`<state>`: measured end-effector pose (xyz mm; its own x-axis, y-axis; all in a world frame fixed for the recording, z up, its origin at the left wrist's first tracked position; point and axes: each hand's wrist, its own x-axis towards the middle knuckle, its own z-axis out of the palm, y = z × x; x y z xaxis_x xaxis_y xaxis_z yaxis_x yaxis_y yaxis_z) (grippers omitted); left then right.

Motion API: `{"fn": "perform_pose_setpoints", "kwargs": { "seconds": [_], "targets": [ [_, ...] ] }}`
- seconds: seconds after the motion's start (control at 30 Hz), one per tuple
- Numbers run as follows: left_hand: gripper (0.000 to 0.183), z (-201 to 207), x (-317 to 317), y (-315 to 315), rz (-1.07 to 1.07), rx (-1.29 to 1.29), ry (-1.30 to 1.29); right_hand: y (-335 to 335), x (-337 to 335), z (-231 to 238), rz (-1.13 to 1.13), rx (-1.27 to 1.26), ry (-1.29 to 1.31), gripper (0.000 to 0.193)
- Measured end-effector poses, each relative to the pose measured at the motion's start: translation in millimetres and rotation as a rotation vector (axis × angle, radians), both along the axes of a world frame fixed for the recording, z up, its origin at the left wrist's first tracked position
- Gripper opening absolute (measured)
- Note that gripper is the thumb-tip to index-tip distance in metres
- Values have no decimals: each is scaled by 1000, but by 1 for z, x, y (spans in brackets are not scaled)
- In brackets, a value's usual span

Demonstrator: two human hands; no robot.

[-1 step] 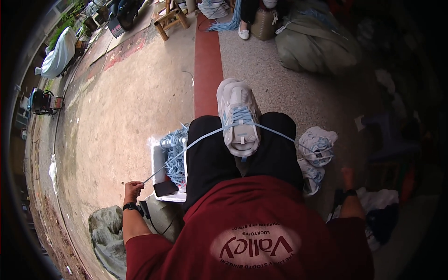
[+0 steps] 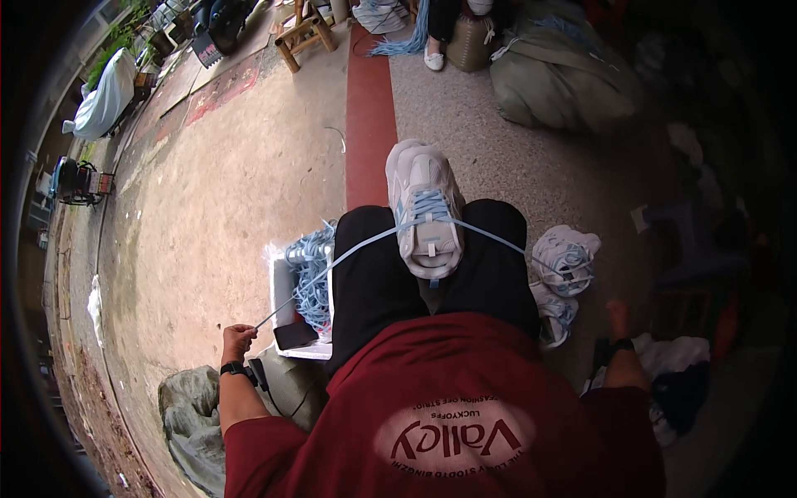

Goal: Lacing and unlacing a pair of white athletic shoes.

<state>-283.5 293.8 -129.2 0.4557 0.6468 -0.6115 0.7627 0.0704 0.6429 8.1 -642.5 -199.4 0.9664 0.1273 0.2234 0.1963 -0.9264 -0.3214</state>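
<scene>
Upright between my black-trousered knees rests a white and grey sneaker, its toe pointing away from me. Pale blue shoelace is threaded through it, and its two ends stretch out sideways. Far to the left, my left hand is closed, pinching one lace end between the fingertips. The other end crosses my right knee and runs toward my right hand, which is raised in shadow and looks closed. The lace's last stretch there is dim. Beside my left leg, a white box holds tangled blue laces.
More white and blue sneakers lie by my right knee. A grey-green cloth bundle sits at lower left. Ahead are a bamboo stool, a large sack and another person's white shoe. A red strip crosses the floor.
My left hand has shifted very slightly, with the lace still pinched. The sneaker and everything else stay put.
</scene>
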Motion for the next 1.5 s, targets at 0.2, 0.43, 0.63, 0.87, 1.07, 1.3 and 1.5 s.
{"fn": "perform_pose_setpoints", "kwargs": {
  "seconds": [0.2, 0.43, 0.63, 0.87, 1.07, 1.3, 1.5],
  "targets": [
    [19, 7, 42, -35, -24, 6, 54, 108, 19, 36, -92, 222, 649, 12],
    [12, 99, 200, -169, -434, -700, -532, 347, 64, 183, 443, 895, 1093, 10],
    [9, 105, 284, -236, -587, -580, -600, 451, 82, 171, 552, 767, 648, 12],
    [9, 89, 292, -244, -369, -617, -731, 479, 86, 143, 366, 1041, 326, 13],
    [3, 84, 292, -242, -355, -622, -725, 481, 87, 144, 359, 1152, 478, 15],
    [6, 79, 289, -242, -371, -602, -782, 484, 84, 144, 370, 705, 215, 17],
    [9, 90, 281, -249, -433, -449, -808, 489, 79, 137, 242, 769, 150, 15]
  ]
}}
